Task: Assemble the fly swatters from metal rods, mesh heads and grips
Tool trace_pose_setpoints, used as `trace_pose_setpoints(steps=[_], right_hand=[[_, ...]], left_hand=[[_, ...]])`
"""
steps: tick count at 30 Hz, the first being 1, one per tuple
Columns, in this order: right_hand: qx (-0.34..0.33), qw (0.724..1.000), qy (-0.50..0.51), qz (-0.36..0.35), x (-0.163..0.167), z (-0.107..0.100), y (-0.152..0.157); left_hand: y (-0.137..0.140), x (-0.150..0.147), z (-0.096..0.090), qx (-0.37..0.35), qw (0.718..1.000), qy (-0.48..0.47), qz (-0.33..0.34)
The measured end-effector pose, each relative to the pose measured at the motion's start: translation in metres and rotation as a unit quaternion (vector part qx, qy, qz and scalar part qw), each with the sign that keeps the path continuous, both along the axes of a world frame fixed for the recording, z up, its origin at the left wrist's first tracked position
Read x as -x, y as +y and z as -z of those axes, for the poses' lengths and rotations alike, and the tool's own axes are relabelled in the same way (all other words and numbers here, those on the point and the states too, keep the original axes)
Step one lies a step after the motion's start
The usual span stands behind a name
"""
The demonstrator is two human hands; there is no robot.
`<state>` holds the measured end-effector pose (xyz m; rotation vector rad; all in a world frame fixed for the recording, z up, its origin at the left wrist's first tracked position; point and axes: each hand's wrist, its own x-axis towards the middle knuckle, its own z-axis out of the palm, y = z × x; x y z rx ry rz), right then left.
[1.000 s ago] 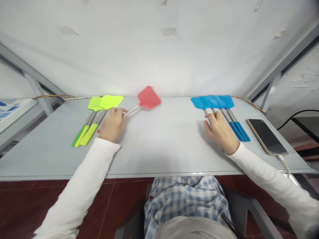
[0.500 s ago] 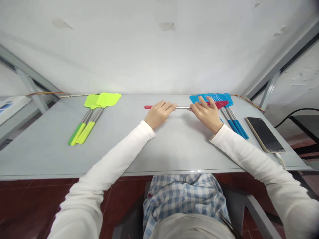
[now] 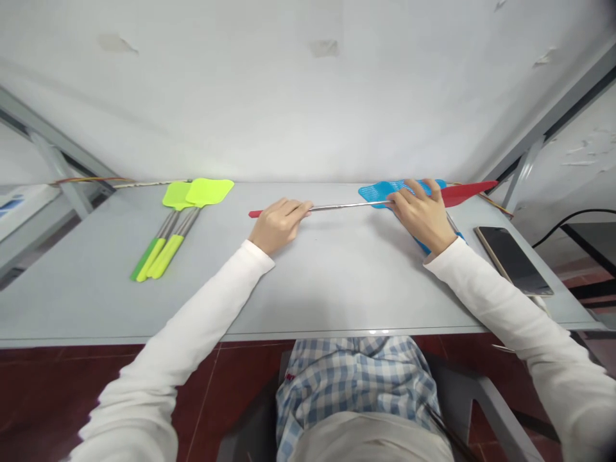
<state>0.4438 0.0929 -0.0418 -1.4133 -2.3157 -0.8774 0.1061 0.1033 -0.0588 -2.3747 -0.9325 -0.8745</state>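
Facing a patchy white wall (image 3: 240,115) over a smooth grey desk (image 3: 327,282), past mesh-headed blue swatters (image 3: 375,192) at one o'clock, flat-headed lime swatters (image 3: 209,191) at ten, and holding a red swatter (image 3: 373,204) at twelve, pinching its slim, shiny shaft (image 3: 346,206) with left hand (image 3: 280,224) and right hand (image 3: 423,215)!

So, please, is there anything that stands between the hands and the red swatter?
Nothing visible does: the left hand and the right hand both hold the red swatter. The blue swatters show behind the right hand, not between it and the red one.
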Motion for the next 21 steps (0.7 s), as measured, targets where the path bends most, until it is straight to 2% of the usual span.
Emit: trace_pose_setpoints(steps=[3,7,11,17,21], right_hand=[[0.017,1.0,-0.003,0.003,0.002,-0.003,0.002],[0.009,1.0,0.002,0.009,-0.024,-0.002,0.007],[0.007,1.0,0.008,0.013,-0.045,0.003,0.011],[0.004,1.0,0.028,0.002,-0.043,0.003,0.007],[-0.021,1.0,0.01,0.017,-0.058,-0.001,0.001]], left_hand=[[-0.004,-0.001,-0.005,-0.005,1.0,0.012,-0.001],[-0.009,0.017,-0.008,-0.017,0.999,0.029,-0.025],[-0.008,0.032,-0.003,0.018,0.998,0.033,-0.041],[0.001,0.034,0.002,0.05,0.997,-0.018,-0.052],[0.001,0.042,0.002,0.052,0.996,-0.02,-0.072]])
